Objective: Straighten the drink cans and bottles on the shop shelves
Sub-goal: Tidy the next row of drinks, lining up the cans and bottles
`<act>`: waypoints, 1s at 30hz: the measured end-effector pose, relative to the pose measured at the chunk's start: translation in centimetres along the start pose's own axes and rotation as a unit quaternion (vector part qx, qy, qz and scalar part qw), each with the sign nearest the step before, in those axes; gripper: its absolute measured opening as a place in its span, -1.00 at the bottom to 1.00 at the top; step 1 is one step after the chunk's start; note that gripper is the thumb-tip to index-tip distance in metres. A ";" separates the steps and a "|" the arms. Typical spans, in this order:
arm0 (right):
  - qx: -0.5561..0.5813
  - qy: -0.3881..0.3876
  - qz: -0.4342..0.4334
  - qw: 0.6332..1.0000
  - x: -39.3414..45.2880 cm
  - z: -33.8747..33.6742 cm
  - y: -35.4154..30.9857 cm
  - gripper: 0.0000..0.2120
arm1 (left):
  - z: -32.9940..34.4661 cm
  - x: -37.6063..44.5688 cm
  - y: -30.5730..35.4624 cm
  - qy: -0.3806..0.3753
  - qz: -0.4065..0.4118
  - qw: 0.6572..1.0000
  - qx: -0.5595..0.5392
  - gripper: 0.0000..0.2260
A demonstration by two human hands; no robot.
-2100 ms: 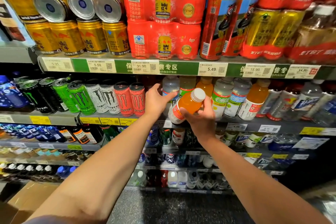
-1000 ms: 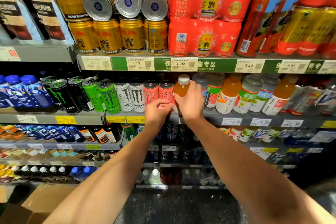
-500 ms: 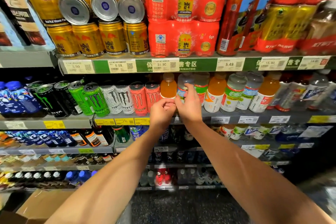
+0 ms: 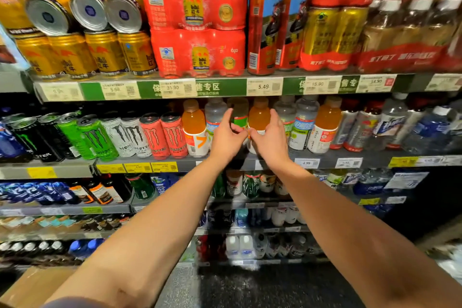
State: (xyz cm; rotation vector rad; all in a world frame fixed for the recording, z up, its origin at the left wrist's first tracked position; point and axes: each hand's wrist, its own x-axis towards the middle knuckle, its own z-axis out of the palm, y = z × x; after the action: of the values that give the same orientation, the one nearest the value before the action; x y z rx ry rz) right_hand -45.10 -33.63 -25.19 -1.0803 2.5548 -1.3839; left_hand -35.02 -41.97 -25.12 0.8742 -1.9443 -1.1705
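On the middle shelf [image 4: 250,161] stands a row of drink bottles. My left hand [image 4: 226,139] is wrapped round the lower part of a green-labelled bottle [image 4: 239,111], index finger pointing up along its left side. My right hand [image 4: 271,141] grips the neighbouring orange drink bottle [image 4: 259,117] low down, with thumb on the left and index finger up the right side. The two hands touch each other at the thumbs. Another orange bottle [image 4: 193,124] stands upright to the left, beside the red Monster cans [image 4: 163,134].
Green, white and black Monster cans [image 4: 95,136] fill the shelf's left part. The top shelf carries gold cans, three lying on their sides [image 4: 87,11], red multipacks [image 4: 197,25] and tall cans. Lower shelves hold more bottles. A cardboard box [image 4: 32,287] sits on the floor at the lower left.
The orange bottle carried earlier now stands on the shelf beside the red cans. Both hands have shifted right along the row, from the clear bottle to the green-labelled and orange bottles.
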 end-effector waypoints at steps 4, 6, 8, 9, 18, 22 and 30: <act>-0.052 -0.033 -0.018 0.998 1.1 -0.5 0.3 -0.31 | 0.8 1.2 0.8 -0.012 -0.035 0.997 0.064 -0.23; -0.069 -0.052 -0.019 0.996 1.5 -0.5 0.2 -0.36 | 0.9 1.6 1.1 -0.004 -0.031 0.996 0.088 -0.41; -0.067 -0.064 -0.010 0.996 1.9 -0.5 0.2 -0.38 | 0.9 1.7 1.3 0.003 -0.026 0.994 0.103 -0.55; -0.056 -0.065 -0.008 0.996 2.0 -0.7 0.2 -0.39 | 0.9 1.7 1.4 0.009 -0.023 0.994 0.104 -0.58; -0.071 0.016 -0.077 0.994 -0.2 -1.2 0.4 -0.42 | 0.2 1.2 1.9 0.073 0.029 0.980 0.181 -0.72; -0.079 0.013 -0.091 0.993 -0.3 -1.1 0.0 -0.44 | 0.1 1.1 1.7 0.093 0.027 0.977 0.189 -0.61; -0.046 0.003 -0.076 0.996 -0.2 -0.6 0.2 -0.32 | -1.1 0.4 1.2 0.197 0.015 0.956 0.218 -0.43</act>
State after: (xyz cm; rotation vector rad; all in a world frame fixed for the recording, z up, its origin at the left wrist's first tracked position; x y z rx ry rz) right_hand -45.31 -33.02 -25.02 -1.3116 2.6140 -1.3119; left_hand -34.51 -42.31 -23.53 1.1949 -1.8899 -0.4951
